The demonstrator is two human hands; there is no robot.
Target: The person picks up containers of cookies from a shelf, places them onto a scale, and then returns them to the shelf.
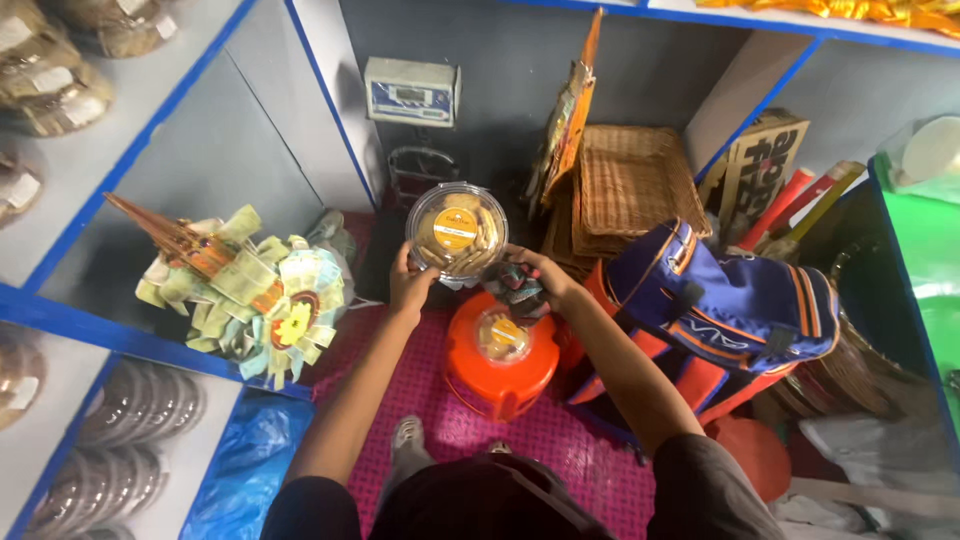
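A round clear plastic tub of biscuits (457,232) with a yellow round label on its lid is held up in front of me. My left hand (408,285) grips its left side. My right hand (535,272) is at its right side and is closed on a dark crumpled cloth (515,288) pressed against the tub. Directly below stands an orange round container (500,362) with another clear-lidded tub resting on top of it.
A blue and orange backpack (725,305) leans at the right, with woven wicker trays (630,180) behind it. A folded-paper ornament (255,290) sits on the blue-edged shelf at left. Packed tubs (140,400) fill the lower shelves. A pink mat (560,435) covers the floor.
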